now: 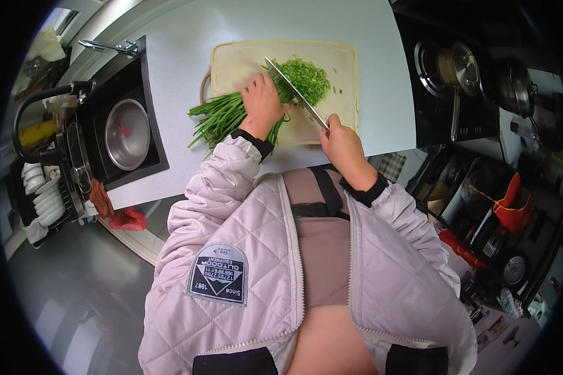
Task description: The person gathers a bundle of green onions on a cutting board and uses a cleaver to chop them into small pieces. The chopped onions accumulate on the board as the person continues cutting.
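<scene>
A bunch of long green garlic chives (225,115) lies across the left part of a pale cutting board (237,58), its far ends hanging past the board's edge. My left hand (262,101) presses down on the bunch close to the blade. In my right hand (342,143) is the handle of a kitchen knife (302,101). Its blade slants away to the upper left, at the boundary between the whole stalks and the cut pieces. Chopped chives (309,79) form a heap to the right of the blade, and a few bits lie apart from it.
The board rests on a light countertop (384,93). At left, a dark sink (157,154) with a faucet (108,46) holds a metal bowl (129,145). A dish rack with white bowls (47,201) stands beyond it. Pots (464,68) sit on the black stove at right.
</scene>
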`<action>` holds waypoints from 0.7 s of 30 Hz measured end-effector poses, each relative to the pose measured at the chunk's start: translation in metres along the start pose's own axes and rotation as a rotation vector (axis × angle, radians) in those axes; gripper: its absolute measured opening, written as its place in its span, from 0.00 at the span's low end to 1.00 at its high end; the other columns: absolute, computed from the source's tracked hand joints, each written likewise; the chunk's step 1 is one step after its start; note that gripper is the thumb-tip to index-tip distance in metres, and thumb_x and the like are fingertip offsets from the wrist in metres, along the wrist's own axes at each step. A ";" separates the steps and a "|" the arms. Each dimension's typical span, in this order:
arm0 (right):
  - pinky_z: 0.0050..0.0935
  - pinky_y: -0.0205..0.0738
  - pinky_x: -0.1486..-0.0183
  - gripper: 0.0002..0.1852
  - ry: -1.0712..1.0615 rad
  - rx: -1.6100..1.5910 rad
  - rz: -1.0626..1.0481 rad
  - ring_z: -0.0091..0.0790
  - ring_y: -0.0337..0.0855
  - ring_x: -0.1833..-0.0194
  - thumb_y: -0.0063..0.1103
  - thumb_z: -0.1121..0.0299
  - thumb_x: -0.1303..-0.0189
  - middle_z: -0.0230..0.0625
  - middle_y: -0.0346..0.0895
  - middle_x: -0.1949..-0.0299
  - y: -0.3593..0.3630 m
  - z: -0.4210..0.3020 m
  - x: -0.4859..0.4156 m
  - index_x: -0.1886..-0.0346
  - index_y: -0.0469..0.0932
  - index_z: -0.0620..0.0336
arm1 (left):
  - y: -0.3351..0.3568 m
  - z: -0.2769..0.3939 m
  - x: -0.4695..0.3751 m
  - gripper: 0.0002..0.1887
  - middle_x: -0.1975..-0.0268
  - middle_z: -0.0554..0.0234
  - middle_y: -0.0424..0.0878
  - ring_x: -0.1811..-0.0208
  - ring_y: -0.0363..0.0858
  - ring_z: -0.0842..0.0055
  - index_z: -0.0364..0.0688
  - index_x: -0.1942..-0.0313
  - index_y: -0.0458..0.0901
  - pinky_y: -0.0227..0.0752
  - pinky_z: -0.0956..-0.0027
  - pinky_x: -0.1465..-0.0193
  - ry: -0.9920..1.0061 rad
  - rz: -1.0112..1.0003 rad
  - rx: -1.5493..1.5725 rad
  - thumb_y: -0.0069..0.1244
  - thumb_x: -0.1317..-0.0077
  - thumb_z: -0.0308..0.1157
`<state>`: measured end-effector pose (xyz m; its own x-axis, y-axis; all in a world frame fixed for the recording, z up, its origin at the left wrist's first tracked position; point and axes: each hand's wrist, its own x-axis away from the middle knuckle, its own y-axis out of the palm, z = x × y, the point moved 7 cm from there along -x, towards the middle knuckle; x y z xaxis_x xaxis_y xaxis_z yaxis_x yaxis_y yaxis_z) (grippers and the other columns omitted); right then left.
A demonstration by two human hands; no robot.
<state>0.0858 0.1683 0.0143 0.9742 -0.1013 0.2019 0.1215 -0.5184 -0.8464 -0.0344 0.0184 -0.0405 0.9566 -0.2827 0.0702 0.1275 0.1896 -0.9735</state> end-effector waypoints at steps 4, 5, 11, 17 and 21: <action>0.52 0.75 0.71 0.09 0.007 -0.020 -0.018 0.58 0.81 0.74 0.54 0.70 0.39 0.54 0.79 0.78 0.004 0.005 0.001 0.65 0.68 0.67 | -0.004 0.003 0.007 0.53 0.46 0.52 0.73 0.42 0.71 0.59 0.33 0.40 0.65 0.64 0.45 0.41 -0.068 -0.073 -0.157 0.72 0.63 0.53; 0.52 0.75 0.71 0.09 0.015 -0.019 -0.024 0.58 0.81 0.74 0.54 0.70 0.39 0.54 0.79 0.78 0.004 0.006 0.002 0.65 0.68 0.67 | -0.006 0.003 0.008 0.54 0.45 0.51 0.73 0.42 0.71 0.58 0.34 0.39 0.64 0.65 0.46 0.42 -0.059 -0.057 -0.208 0.72 0.62 0.54; 0.52 0.75 0.71 0.09 0.017 -0.017 -0.044 0.58 0.82 0.74 0.54 0.70 0.39 0.54 0.79 0.78 0.007 0.007 0.000 0.64 0.67 0.67 | 0.005 -0.007 0.004 0.51 0.46 0.52 0.73 0.45 0.72 0.58 0.33 0.41 0.64 0.68 0.49 0.47 -0.022 -0.109 -0.032 0.72 0.62 0.49; 0.53 0.75 0.71 0.10 0.007 -0.030 -0.077 0.59 0.81 0.74 0.54 0.70 0.39 0.55 0.78 0.78 0.006 0.004 -0.011 0.64 0.67 0.68 | 0.005 -0.007 0.001 0.48 0.51 0.57 0.74 0.48 0.72 0.64 0.33 0.44 0.68 0.68 0.52 0.50 0.050 -0.037 -0.081 0.70 0.62 0.49; 0.53 0.74 0.71 0.09 -0.004 -0.066 -0.097 0.60 0.80 0.74 0.53 0.71 0.40 0.56 0.78 0.79 0.009 -0.001 -0.025 0.64 0.67 0.68 | 0.007 -0.007 -0.002 0.44 0.52 0.55 0.74 0.48 0.73 0.61 0.33 0.44 0.68 0.68 0.53 0.50 0.071 -0.082 -0.050 0.70 0.60 0.46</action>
<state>0.0623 0.1651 0.0019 0.9591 -0.0448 0.2796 0.2028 -0.5806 -0.7886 -0.0373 0.0135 -0.0492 0.9225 -0.3612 0.1358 0.1891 0.1162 -0.9751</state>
